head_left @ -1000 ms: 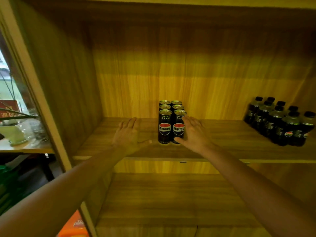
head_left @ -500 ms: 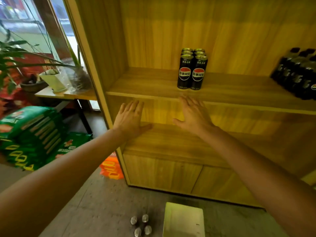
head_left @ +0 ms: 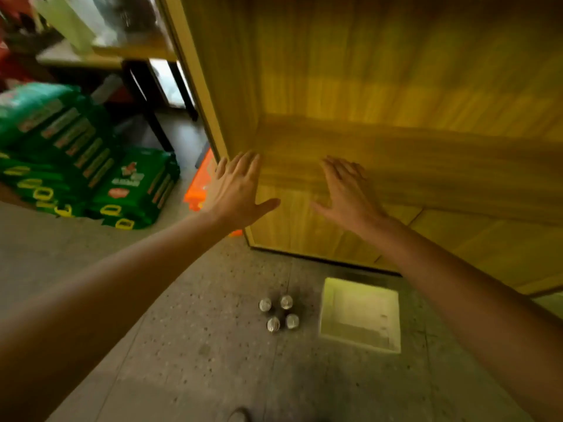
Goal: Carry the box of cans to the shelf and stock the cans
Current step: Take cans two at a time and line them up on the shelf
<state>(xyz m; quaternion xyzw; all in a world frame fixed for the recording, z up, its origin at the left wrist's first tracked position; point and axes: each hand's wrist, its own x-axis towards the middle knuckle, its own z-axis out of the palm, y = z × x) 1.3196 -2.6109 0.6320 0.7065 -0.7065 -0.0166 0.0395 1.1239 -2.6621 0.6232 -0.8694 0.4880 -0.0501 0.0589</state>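
Several dark cans point(head_left: 278, 313) with silver tops stand in a tight cluster on the floor, below my hands. Right of them lies an open pale box point(head_left: 359, 313), which looks empty inside. The wooden shelf unit point(head_left: 380, 141) fills the upper right; only its lower shelf board shows. My left hand point(head_left: 236, 191) hovers open in front of the unit's left corner. My right hand point(head_left: 347, 190) is also open, fingers spread, in front of the lower shelf edge. Neither hand holds anything. The stocked cans higher up are out of frame.
Green printed bags point(head_left: 79, 153) are stacked on the floor at the left. An orange package point(head_left: 199, 184) sits by the unit's left side. A dark-legged table point(head_left: 122, 56) stands at the upper left. Grey speckled floor point(head_left: 182, 360) spreads below.
My view has tilted down from the shelf with the stocked cans toward the floor. Both open hands have dropped from the shelf level to the unit's lower part. Floor cans and box came into view.
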